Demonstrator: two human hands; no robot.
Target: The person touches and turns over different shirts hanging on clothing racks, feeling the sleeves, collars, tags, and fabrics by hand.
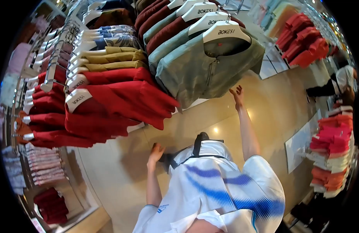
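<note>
A grey-green zip-neck shirt [214, 68] hangs at the front of a rack on a white hanger [226, 31] marked BOKESI. Just below its lower right edge is my right hand [237, 97], fingers apart and curved upward, holding nothing. My left hand [156, 152] is low at my left side with its fingers curled; whether anything is in them is hidden. It is below the red shirts [109, 106], apart from them. Mustard shirts [115, 58] hang behind the red ones.
A metal rail [57, 58] juts out at the left. Folded clothes [45, 165] lie on shelves at the lower left. Coral garments [303, 39] hang at the upper right, above a person in a white top [345, 79]. Pink garments [332, 136] hang at the right.
</note>
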